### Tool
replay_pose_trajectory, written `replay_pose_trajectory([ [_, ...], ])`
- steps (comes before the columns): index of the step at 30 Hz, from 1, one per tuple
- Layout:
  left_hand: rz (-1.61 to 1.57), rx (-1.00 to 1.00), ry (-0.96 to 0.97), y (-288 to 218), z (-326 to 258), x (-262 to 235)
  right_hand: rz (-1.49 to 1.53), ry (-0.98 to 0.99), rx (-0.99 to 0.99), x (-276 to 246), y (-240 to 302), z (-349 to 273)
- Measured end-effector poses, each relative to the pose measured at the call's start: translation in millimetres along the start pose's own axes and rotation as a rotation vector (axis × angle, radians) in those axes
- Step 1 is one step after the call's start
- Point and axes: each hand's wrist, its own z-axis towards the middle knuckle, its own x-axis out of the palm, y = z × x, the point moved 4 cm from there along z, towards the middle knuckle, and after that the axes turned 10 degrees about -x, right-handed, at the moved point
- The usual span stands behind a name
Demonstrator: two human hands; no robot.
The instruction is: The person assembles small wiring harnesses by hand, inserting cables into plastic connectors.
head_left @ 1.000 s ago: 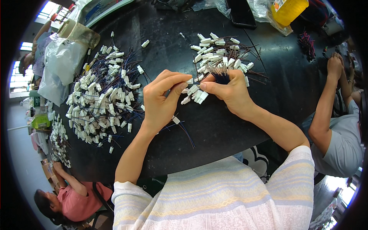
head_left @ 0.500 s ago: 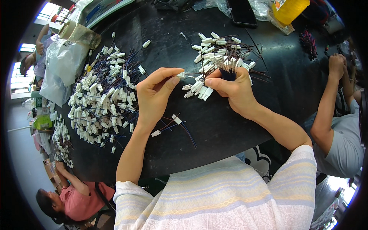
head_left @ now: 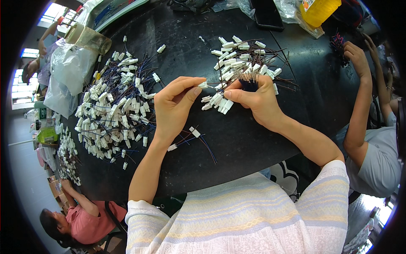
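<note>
My left hand [head_left: 174, 106] pinches a small white connector [head_left: 203, 85] between thumb and forefinger. Closed around a bundle of dark blue wires [head_left: 248, 86] with bare metal tips is my right hand [head_left: 263, 100]; its thumb and forefinger point toward the connector. A thin wire seems to run between the two hands, but its end is too small to make out. Beyond and beside my right hand lies a pile of white connectors with brown wires [head_left: 230, 61]. A larger heap of white connectors with blue and brown wires [head_left: 114, 106] spreads left of my left hand.
Two loose wired connectors [head_left: 195, 132] lie on the black table [head_left: 237, 144] near my left wrist. A dark phone [head_left: 266, 15] and a yellow container [head_left: 319, 12] sit at the far edge. Plastic bags [head_left: 69, 72] are at left. Co-workers sit at both sides.
My left hand has moved slightly right with the connector, closer to my right hand. At right, a co-worker's hand has reached out to a bundle of dark and pink wires.
</note>
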Motion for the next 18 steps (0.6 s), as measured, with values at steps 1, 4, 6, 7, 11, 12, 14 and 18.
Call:
replay_pose_trajectory([
  [1,0.004,0.002,-0.002,0,0,0,0.000,0.001,0.000,0,0,0],
  [4,-0.011,0.012,0.006,-1,0,0,-0.041,0.005,-0.015,0,0,1],
  [6,-0.010,0.039,-0.001,0,0,1,-0.054,0.002,0.082,-2,-2,0],
  [7,-0.009,0.066,-0.007,-1,0,1,-0.054,0.003,0.081,-2,-2,1],
  [11,-0.014,0.089,0.005,-1,1,3,-0.077,-0.004,0.061,-2,-3,0],
  [12,0.029,0.108,0.007,0,1,3,-0.070,0.008,0.035,-1,-2,1],
  [14,0.075,0.126,0.008,0,-1,4,-0.062,0.043,0.028,1,-1,2],
  [18,0.118,0.176,0.032,-2,-3,10,-0.076,0.090,-0.017,1,-3,2],
])
